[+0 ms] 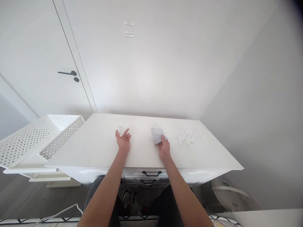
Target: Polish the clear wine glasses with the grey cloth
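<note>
My left hand [123, 140] rests palm up on the white cabinet top, fingers spread and holding nothing. Just beyond its fingertips is a clear, rounded, glass-like piece [120, 123]; whether a finger touches it I cannot tell. A light grey cloth [156, 135] is pinched in my right hand [164, 147], thumb on top, above the middle of the surface. To the right of that hand, several similar clear, rounded pieces [187, 137] stand grouped together. They are see-through, so their exact shape is hard to make out.
The white cabinet [144, 154] has dark drawer handles [151, 173] in front. Left of it stands a white perforated shelf rack [28, 138], near a door with a dark handle [67, 73]. A clear bin-like object [220, 192] is at lower right. A white cable [59, 212] lies lower left.
</note>
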Demonstrator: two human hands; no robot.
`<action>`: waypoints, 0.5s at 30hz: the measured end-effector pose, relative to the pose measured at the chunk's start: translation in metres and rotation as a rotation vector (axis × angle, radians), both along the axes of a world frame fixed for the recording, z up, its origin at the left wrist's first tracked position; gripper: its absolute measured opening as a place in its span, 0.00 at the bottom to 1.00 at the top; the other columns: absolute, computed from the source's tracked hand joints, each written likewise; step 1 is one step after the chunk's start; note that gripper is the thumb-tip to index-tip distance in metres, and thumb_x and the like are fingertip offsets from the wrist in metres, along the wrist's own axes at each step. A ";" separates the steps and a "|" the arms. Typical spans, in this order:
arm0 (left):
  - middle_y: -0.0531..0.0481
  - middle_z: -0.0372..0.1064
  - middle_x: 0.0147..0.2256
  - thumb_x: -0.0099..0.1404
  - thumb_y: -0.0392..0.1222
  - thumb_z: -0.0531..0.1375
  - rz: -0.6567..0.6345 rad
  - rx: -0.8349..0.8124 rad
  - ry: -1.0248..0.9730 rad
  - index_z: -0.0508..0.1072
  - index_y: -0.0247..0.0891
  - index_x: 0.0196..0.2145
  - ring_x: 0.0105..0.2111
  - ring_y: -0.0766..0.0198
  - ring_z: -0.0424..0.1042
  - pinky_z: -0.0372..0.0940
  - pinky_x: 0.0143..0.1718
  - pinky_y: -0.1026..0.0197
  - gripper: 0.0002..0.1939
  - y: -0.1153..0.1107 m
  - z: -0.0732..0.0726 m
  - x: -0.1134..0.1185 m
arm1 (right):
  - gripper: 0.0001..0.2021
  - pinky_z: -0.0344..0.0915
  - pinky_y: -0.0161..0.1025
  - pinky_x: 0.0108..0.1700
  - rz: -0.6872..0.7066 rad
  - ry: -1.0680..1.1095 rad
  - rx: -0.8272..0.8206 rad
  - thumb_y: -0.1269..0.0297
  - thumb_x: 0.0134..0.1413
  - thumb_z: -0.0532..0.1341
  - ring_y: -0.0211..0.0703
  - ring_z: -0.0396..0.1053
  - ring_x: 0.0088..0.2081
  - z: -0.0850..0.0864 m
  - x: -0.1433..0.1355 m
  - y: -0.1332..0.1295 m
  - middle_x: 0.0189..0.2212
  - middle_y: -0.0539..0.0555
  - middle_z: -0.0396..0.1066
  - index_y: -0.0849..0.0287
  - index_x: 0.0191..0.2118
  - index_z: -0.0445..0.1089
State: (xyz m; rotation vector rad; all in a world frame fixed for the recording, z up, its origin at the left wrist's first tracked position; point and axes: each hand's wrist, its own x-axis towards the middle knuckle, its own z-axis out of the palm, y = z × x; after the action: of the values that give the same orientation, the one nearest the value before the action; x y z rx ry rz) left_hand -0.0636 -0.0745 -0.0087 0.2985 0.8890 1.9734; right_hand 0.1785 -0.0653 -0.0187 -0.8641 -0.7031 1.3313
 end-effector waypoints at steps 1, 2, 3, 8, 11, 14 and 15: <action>0.36 0.74 0.53 0.72 0.61 0.53 -0.021 0.007 -0.029 0.53 0.48 0.64 0.31 0.64 0.74 0.73 0.39 0.57 0.29 0.003 0.000 -0.005 | 0.23 0.72 0.48 0.58 0.020 -0.003 -0.007 0.46 0.56 0.68 0.52 0.72 0.59 0.000 -0.001 -0.001 0.53 0.60 0.77 0.58 0.49 0.74; 0.36 0.73 0.56 0.72 0.61 0.53 -0.034 0.020 -0.041 0.53 0.50 0.65 0.35 0.63 0.76 0.74 0.42 0.57 0.29 0.006 0.001 -0.009 | 0.23 0.72 0.47 0.58 0.037 -0.004 -0.015 0.47 0.55 0.68 0.52 0.72 0.59 0.001 -0.001 -0.001 0.53 0.60 0.77 0.59 0.49 0.74; 0.38 0.72 0.58 0.72 0.62 0.52 -0.045 0.037 -0.044 0.54 0.52 0.65 0.40 0.62 0.77 0.74 0.45 0.56 0.29 0.008 0.001 -0.013 | 0.23 0.71 0.47 0.59 0.050 -0.003 -0.022 0.47 0.55 0.68 0.52 0.71 0.59 0.001 -0.001 -0.002 0.54 0.61 0.76 0.59 0.49 0.74; 0.42 0.65 0.64 0.72 0.63 0.53 -0.087 0.162 -0.091 0.64 0.53 0.61 0.60 0.55 0.71 0.71 0.56 0.49 0.25 0.017 0.005 -0.021 | 0.24 0.71 0.48 0.57 0.049 0.013 -0.021 0.45 0.56 0.66 0.52 0.70 0.60 0.005 -0.003 -0.004 0.56 0.59 0.75 0.57 0.51 0.73; 0.43 0.64 0.64 0.72 0.61 0.56 -0.040 0.177 -0.080 0.67 0.52 0.58 0.61 0.55 0.70 0.70 0.58 0.48 0.22 0.016 0.008 -0.015 | 0.23 0.72 0.46 0.54 0.050 -0.024 -0.007 0.45 0.57 0.65 0.52 0.71 0.59 0.006 -0.005 -0.005 0.54 0.59 0.76 0.57 0.49 0.74; 0.43 0.65 0.64 0.71 0.58 0.59 -0.051 0.150 0.074 0.66 0.53 0.59 0.56 0.56 0.74 0.72 0.56 0.49 0.22 0.007 0.006 0.005 | 0.20 0.72 0.45 0.54 0.091 -0.068 0.007 0.45 0.56 0.65 0.51 0.71 0.58 0.008 -0.008 -0.007 0.52 0.59 0.77 0.57 0.43 0.75; 0.42 0.65 0.63 0.70 0.57 0.61 -0.076 0.134 0.152 0.65 0.52 0.59 0.54 0.57 0.76 0.72 0.55 0.49 0.24 0.003 0.004 0.015 | 0.19 0.72 0.45 0.55 0.109 -0.070 0.016 0.45 0.56 0.66 0.51 0.71 0.58 0.009 -0.009 -0.009 0.52 0.59 0.77 0.57 0.41 0.75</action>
State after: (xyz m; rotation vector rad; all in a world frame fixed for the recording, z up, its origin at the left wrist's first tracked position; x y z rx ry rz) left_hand -0.0487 -0.0714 -0.0051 0.5576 0.8289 1.9629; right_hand 0.1693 -0.0739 -0.0102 -0.8732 -0.8249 1.3958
